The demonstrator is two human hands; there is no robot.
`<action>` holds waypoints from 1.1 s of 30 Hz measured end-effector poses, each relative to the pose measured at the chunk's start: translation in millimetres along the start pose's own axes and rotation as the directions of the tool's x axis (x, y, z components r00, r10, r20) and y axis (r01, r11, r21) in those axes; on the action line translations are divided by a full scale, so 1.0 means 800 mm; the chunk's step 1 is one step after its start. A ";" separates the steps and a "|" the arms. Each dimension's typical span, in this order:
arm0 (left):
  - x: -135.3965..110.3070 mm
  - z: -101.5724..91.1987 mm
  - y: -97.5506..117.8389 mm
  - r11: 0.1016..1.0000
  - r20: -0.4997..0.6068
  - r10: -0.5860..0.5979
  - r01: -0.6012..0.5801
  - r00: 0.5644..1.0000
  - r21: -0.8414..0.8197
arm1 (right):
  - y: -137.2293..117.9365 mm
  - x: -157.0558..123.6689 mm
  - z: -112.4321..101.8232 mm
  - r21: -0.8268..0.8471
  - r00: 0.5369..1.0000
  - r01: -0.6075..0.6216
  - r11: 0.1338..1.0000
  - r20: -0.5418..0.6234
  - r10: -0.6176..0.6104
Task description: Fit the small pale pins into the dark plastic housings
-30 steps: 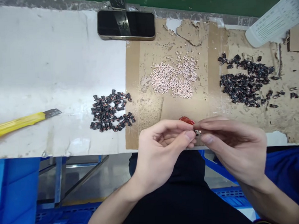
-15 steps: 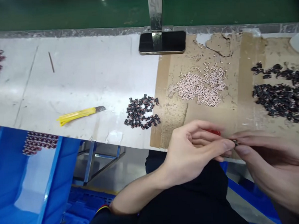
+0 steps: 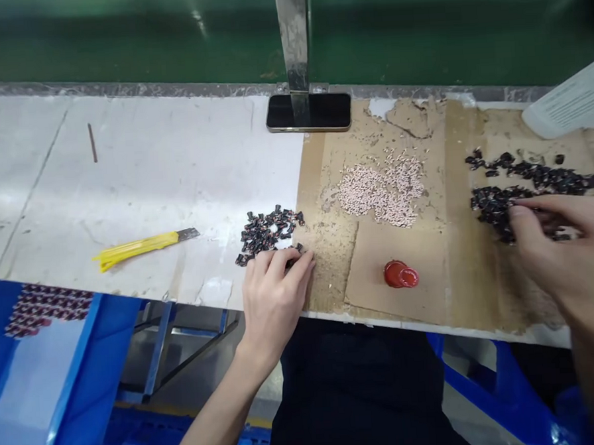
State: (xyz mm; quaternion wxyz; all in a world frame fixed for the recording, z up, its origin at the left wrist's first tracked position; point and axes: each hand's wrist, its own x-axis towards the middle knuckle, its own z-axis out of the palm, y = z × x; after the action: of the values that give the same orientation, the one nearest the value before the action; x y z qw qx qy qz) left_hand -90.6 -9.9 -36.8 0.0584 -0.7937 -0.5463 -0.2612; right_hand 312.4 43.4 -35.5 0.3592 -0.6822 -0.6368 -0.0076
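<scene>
My left hand (image 3: 275,293) reaches down at the near edge of a small pile of black parts (image 3: 265,231) with coppery ends. Its fingers are bent and drawn together; what lies under the fingertips is mostly hidden. Far to the right, my right hand (image 3: 562,248) dips into a larger heap of similar black parts (image 3: 498,202), thumb and forefinger close together. Whatever they pinch cannot be made out. Between the hands, a red round cap-like piece (image 3: 394,274) with a second red disc (image 3: 408,278) overlapping it lies on a cardboard sheet (image 3: 370,292).
Many tiny pinkish pieces (image 3: 382,191) are spread on the cardboard. A phone (image 3: 308,112) lies by a metal post (image 3: 295,43). Left are a yellow-handled cutter (image 3: 139,247) and a thin brown strip (image 3: 92,143). A blue bin (image 3: 92,353) stands below; a white container (image 3: 569,102) is back right.
My hands have parted from a shared hold on a small dark part. The left went left to the small pile, the right to the large heap. The red pieces are now uncovered.
</scene>
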 end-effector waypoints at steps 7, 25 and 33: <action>0.013 -0.004 0.013 0.998 0.010 0.036 -0.035 0.999 -0.059 | -0.124 0.021 0.067 0.083 0.883 0.357 0.931 0.294 -0.365; 0.040 -0.016 0.029 0.683 0.196 -0.354 0.396 0.914 -0.613 | -0.150 0.026 0.078 0.205 0.916 0.254 0.945 0.263 -0.303; 0.066 -0.017 0.070 0.170 0.356 -0.446 0.468 0.821 -0.867 | -0.152 0.013 0.041 0.676 0.818 -0.550 0.491 0.554 0.154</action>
State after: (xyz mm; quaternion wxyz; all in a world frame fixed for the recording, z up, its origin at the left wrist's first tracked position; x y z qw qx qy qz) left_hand -31.1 7.0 10.9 -0.4919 -0.4796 -0.5063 -0.5213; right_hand 193.5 60.2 3.3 0.4775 -0.5413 -0.4695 0.5084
